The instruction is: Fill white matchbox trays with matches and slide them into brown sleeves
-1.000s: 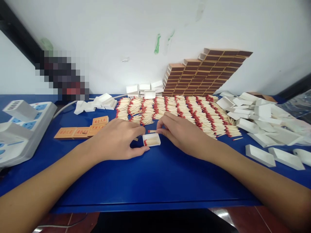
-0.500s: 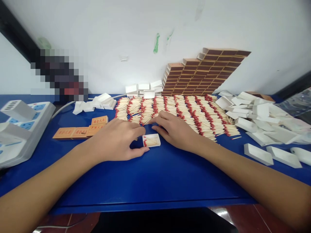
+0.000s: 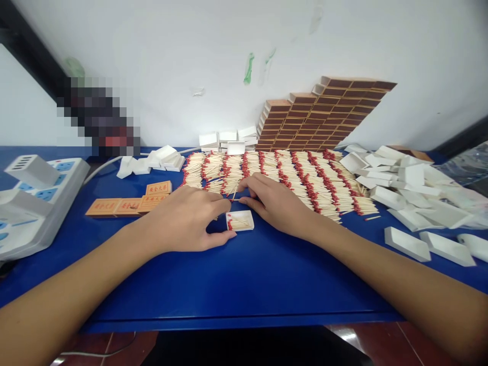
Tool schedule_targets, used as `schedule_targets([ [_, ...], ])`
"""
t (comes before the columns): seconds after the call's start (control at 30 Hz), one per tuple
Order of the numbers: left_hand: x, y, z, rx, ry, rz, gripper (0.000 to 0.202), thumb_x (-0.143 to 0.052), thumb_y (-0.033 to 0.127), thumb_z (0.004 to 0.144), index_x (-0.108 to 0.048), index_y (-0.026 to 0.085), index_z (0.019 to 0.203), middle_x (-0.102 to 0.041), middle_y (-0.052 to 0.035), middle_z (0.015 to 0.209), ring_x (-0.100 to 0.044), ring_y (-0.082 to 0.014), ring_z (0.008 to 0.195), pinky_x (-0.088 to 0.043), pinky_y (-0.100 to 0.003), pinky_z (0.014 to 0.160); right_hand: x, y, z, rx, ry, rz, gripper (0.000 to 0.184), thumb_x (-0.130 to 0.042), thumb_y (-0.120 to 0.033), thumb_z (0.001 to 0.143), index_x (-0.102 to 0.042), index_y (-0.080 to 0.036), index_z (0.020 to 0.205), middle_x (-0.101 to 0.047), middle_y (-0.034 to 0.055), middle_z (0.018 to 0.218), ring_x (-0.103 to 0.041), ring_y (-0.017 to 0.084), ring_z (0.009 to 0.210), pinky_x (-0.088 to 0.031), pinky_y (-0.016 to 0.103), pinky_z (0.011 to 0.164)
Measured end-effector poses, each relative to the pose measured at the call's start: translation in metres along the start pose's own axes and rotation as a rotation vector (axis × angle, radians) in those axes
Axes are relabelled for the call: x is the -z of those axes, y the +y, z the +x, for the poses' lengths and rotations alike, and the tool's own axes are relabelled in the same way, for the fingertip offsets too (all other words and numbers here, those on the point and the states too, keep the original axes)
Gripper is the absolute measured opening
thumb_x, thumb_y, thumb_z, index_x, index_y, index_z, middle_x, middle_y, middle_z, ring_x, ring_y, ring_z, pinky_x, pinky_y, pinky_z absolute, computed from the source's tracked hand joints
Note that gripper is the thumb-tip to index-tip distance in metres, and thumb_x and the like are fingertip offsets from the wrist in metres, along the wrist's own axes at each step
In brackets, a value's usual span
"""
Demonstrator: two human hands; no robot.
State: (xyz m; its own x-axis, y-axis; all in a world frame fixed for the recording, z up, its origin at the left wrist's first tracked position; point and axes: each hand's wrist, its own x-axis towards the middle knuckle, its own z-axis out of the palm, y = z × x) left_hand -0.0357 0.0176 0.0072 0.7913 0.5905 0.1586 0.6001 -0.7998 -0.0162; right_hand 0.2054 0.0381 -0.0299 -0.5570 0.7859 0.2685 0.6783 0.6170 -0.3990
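A small white matchbox tray point(image 3: 244, 229) lies on the blue table with several red-headed matches point(image 3: 239, 223) in it. My left hand point(image 3: 183, 218) has its thumb and fingers closed around the tray's left end. Just above the tray, my right hand point(image 3: 278, 203) pinches a match point(image 3: 236, 200) between thumb and index finger; its red head points left. Behind both hands spreads a wide bed of loose matches point(image 3: 267, 170), laid in rows of red heads.
Stacked matchboxes point(image 3: 320, 117) lean by the wall. White trays point(image 3: 412, 173) are heaped at the right, others point(image 3: 163, 157) at back left. Orange matchbox sleeves point(image 3: 129, 204) lie left of my left hand, near a power strip point(image 3: 72, 188). The table edge point(image 3: 244, 323) runs in front.
A match now shows between my right thumb and index finger, drawn from the edge of the pile. My left hand stays at the tray; the whole view has shifted slightly.
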Motion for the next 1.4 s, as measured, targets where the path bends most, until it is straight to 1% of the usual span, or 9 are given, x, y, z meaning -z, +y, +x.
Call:
schedule_targets([
  [0.07,-0.0002,0.0001,0.0001,0.001,0.007,0.001,0.03,-0.063,0.048,0.096,-0.072,0.02,0.098,-0.076,-0.0016,0.085,-0.072,-0.0206,0.075,-0.038,-0.032,0.059,0.0005,-0.0003,-0.0002,0.011,-0.011,-0.017,0.017,-0.053,-0.023,0.105,-0.06,-0.023,0.121,-0.061,0.008,0.11,-0.059,0.023,0.096,-0.046,0.034,0.082],
  [0.1,-0.0002,0.0002,0.0001,0.002,0.006,-0.001,0.029,-0.063,0.048,0.096,-0.072,0.02,0.098,-0.076,-0.0016,0.086,-0.072,-0.0203,0.075,-0.038,-0.032,0.059,0.0005,-0.0001,-0.0003,0.013,-0.015,-0.022,0.017,-0.052,-0.023,0.106,-0.061,-0.023,0.121,-0.061,0.0081,0.111,-0.06,0.023,0.097,-0.046,0.034,0.082],
  [0.27,0.0003,0.0,0.0005,0.008,-0.01,-0.014,0.03,-0.063,0.048,0.096,-0.072,0.02,0.1,-0.077,-0.0017,0.087,-0.073,-0.0211,0.077,-0.038,-0.032,0.06,-0.0007,0.0032,-0.0005,0.025,0.015,-0.024,0.008,-0.054,-0.025,0.105,-0.06,-0.021,0.108,-0.059,0.0069,0.105,-0.058,0.022,0.092,-0.045,0.033,0.08],
  [0.4,0.0006,0.0002,0.0005,0.01,-0.008,-0.006,0.03,-0.062,0.048,0.096,-0.073,0.02,0.1,-0.077,-0.0016,0.088,-0.073,-0.0213,0.078,-0.038,-0.033,0.06,-0.0006,0.0038,-0.0002,0.026,0.009,-0.018,0.009,-0.054,-0.025,0.105,-0.06,-0.021,0.111,-0.059,0.0069,0.106,-0.058,0.022,0.094,-0.045,0.033,0.081],
  [0.63,0.0005,0.0,-0.0001,0.004,-0.003,-0.005,0.029,-0.062,0.047,0.096,-0.073,0.02,0.1,-0.077,-0.0026,0.087,-0.073,-0.0213,0.078,-0.039,-0.032,0.06,0.0008,0.0029,0.0003,0.018,-0.007,-0.014,0.008,-0.053,-0.023,0.105,-0.055,-0.022,0.098,-0.059,0.0054,0.1,-0.057,0.02,0.089,-0.043,0.031,0.075],
  [0.77,-0.0001,-0.0004,-0.0003,0.002,-0.004,-0.019,0.03,-0.062,0.047,0.096,-0.073,0.02,0.101,-0.077,-0.0022,0.088,-0.074,-0.0219,0.079,-0.04,-0.033,0.061,0.002,-0.0002,-0.0001,0.01,-0.011,-0.034,0.008,-0.052,-0.022,0.106,-0.054,-0.022,0.098,-0.061,0.0066,0.104,-0.058,0.021,0.094,-0.044,0.033,0.078],
  [0.97,-0.0003,-0.0001,-0.0005,-0.002,0.003,-0.016,0.029,-0.063,0.046,0.096,-0.073,0.019,0.1,-0.076,-0.0011,0.085,-0.073,-0.0219,0.077,-0.038,-0.033,0.06,0.0024,-0.0048,-0.0035,-0.001,-0.041,-0.045,0.007,-0.055,-0.022,0.104,-0.056,-0.021,0.097,-0.062,0.0063,0.102,-0.059,0.021,0.09,-0.043,0.033,0.075],
  [1.17,-0.0016,-0.0009,0.0,0.002,0.005,-0.018,0.03,-0.062,0.047,0.096,-0.073,0.02,0.1,-0.076,-0.001,0.086,-0.073,-0.0218,0.077,-0.038,-0.033,0.061,0.0019,-0.0012,-0.0045,0.0,-0.014,-0.02,0.007,-0.057,-0.026,0.104,-0.058,-0.021,0.101,-0.063,0.0064,0.104,-0.059,0.021,0.092,-0.043,0.033,0.077],
  [1.4,-0.0015,-0.0017,0.0004,0.002,-0.003,-0.031,0.032,-0.063,0.049,0.096,-0.073,0.019,0.101,-0.076,-0.0002,0.087,-0.074,-0.022,0.078,-0.038,-0.033,0.061,0.0035,-0.0018,-0.0032,-0.042,-0.066,-0.048,0.01,-0.056,-0.025,0.105,-0.058,-0.02,0.097,-0.062,0.0063,0.101,-0.059,0.021,0.091,-0.043,0.033,0.077],
])
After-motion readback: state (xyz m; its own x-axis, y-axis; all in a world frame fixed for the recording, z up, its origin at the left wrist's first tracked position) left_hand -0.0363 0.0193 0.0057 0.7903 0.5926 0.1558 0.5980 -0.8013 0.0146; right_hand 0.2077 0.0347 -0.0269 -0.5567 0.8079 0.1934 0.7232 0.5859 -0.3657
